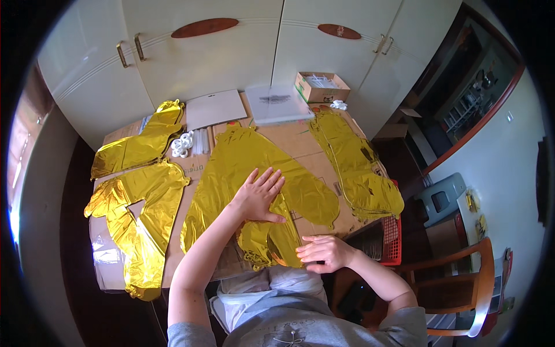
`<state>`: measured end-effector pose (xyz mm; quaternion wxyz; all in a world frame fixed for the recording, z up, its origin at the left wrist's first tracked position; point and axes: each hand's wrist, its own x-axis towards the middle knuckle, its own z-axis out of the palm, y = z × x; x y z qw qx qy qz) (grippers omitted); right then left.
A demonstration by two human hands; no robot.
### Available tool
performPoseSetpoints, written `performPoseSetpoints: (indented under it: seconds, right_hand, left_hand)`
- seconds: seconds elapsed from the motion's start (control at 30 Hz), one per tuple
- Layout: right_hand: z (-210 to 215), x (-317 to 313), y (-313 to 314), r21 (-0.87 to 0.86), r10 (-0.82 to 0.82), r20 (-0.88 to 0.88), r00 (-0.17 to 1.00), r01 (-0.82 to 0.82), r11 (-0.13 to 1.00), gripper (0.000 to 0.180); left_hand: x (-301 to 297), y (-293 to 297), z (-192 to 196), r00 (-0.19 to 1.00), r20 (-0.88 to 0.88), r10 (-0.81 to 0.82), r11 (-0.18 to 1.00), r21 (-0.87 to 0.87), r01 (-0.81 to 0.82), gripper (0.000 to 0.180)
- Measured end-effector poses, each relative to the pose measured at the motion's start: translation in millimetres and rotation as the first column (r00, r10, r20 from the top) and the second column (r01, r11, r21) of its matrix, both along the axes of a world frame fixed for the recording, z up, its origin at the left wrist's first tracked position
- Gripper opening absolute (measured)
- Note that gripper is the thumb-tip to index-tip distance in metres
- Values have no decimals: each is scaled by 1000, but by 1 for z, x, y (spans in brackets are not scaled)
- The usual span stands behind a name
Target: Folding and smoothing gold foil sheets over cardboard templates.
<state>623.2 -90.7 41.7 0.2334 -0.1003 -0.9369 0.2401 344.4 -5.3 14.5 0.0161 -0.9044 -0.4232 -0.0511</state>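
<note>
A flat, uninflated gold foil balloon point(231, 156) lies across the middle of the cardboard-covered table. My left hand point(259, 195) rests palm down on it, fingers stretched out and slightly spread. Below that palm, a narrower part of gold foil point(272, 237) reaches down to the table's near edge, close to my lap. At its lower right edge is my right hand point(326, 253), fingers extended leftward and apart, the tips touching or just beside the foil. Whether those fingertips pinch the edge is hard to see.
More flat gold balloons lie at left point(141, 217), far left point(139, 141) and right point(352, 165). White ribbon rolls point(182, 144) sit beside clear straws point(200, 141). Behind are a grey board point(215, 110), a clear plastic sheet point(277, 105) and a cardboard box point(322, 88). A red basket point(392, 240) and wooden chair point(483, 277) stand right.
</note>
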Motion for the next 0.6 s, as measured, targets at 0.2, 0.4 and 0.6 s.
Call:
performPoseSetpoints:
  seconds: [0.2, 0.4, 0.6]
  right_hand:
    - [-17, -26, 30, 188, -304, 52, 951, 289, 939, 25]
    - [-10, -28, 53, 272, -298, 220, 929, 235, 933, 53]
    - [6, -37, 70, 248, -281, 468, 838, 180, 952, 82]
  left_hand:
    - [-1, 0, 0, 1000, 14, 2, 1000, -1, -2, 121]
    - [-1, -1, 1, 1000, 25, 1, 1000, -10, -1, 121]
    - [0, 0, 1, 1000, 29, 4, 1000, -18, -3, 121]
